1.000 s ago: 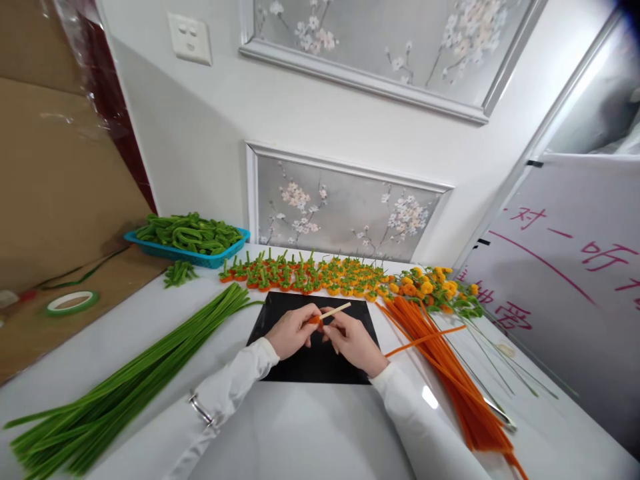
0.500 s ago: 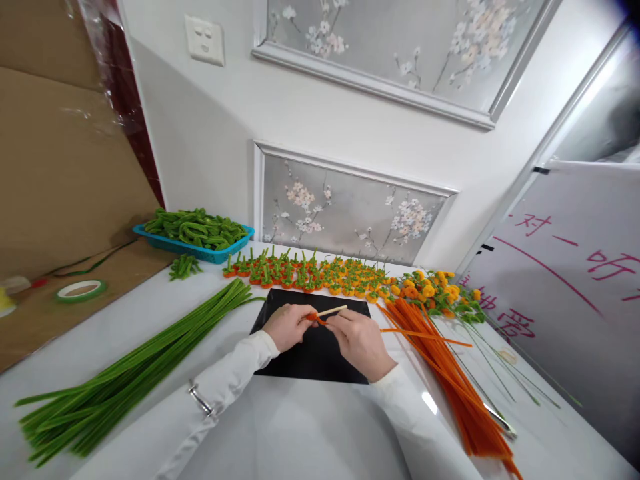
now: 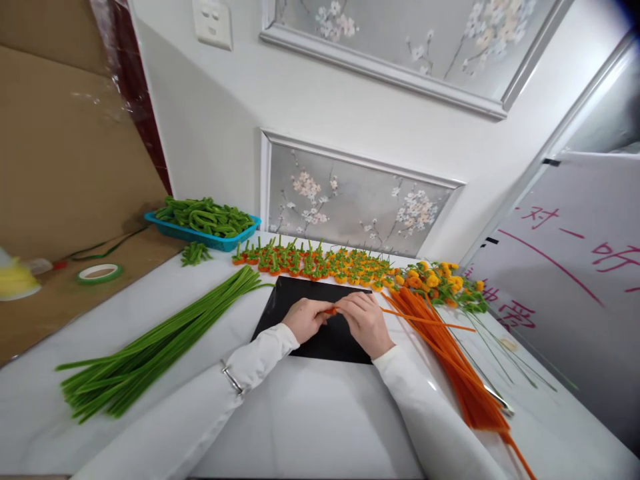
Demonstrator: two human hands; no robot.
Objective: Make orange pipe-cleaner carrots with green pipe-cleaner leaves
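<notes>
Over glossy white desk (image 3: 310, 427), pinching apparently unfinished small orange fuzzy piece (image 3: 331, 311) between left hand (image 3: 305, 321) and right hand (image 3: 369, 325) fingers (image 3: 320, 307), near seemingly finished orange-and-green fuzzy pieces (image 3: 309, 267) and apparently unused long orange strips (image 3: 453, 367)

Small fuzzy orange piece (image 3: 332, 311), partly hidden, pinched between both hands (image 3: 303, 321), over the black mat (image 3: 320, 345)

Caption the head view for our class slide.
Left hand and right hand meet at an orange piece above a black mat, between green strips and orange strips.

Mat (image 3: 327, 347) between left bundle (image 3: 165, 343) and right bundle (image 3: 445, 360), stemmed pieces (image 3: 320, 263) behind, tray (image 3: 200, 239) at back left.
</notes>
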